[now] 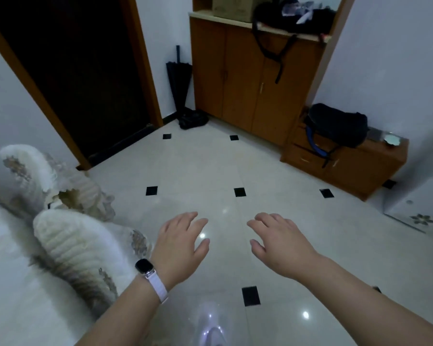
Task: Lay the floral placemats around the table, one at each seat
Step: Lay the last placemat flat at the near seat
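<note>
Low at frame centre, your left hand and right hand hover empty, fingers spread; placemats unseen, probably light and floppy; pinch edges.

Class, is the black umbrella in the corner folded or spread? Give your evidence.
Folded: the umbrella stands upright, its canopy gathered in narrow pleats round the shaft.

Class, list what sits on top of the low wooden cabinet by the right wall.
A black backpack with blue trim and a small pale dish sit on the low cabinet. The backpack covers whatever lies under it.
</note>
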Demonstrator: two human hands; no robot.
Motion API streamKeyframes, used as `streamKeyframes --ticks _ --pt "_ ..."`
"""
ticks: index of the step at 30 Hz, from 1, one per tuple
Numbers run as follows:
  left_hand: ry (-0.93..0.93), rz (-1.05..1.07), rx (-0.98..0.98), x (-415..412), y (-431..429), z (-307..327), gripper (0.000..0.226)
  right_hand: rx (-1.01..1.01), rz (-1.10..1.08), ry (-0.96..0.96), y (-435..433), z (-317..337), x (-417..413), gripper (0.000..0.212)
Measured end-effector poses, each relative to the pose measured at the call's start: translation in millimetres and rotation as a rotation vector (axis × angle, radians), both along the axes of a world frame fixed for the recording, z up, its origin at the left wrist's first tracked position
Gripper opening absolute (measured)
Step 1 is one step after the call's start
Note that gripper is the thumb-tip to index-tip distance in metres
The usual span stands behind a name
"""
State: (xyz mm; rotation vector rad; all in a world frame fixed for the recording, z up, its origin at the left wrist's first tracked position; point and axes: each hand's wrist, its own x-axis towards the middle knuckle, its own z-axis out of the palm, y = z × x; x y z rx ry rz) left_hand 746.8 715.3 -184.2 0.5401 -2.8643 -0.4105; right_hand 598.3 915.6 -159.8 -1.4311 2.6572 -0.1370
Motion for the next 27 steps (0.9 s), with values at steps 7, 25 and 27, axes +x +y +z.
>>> streamKeyframes --ticks 7,25,27 --pt "-0.037 0.158 -0.026 -13 -88 -5 0.05 -0.026 0.132 0.011 -103 10 -50 0.044" --pt "-0.197 0.683 -0.075 -92 -251 3 0.043 -0.119 0.666 -0.067 -403 -7 -204 0.045" --pt "-0.203 0.749 -0.091 -103 -268 12 0.048 -0.125 0.734 -0.085 -436 -5 -219 0.048"
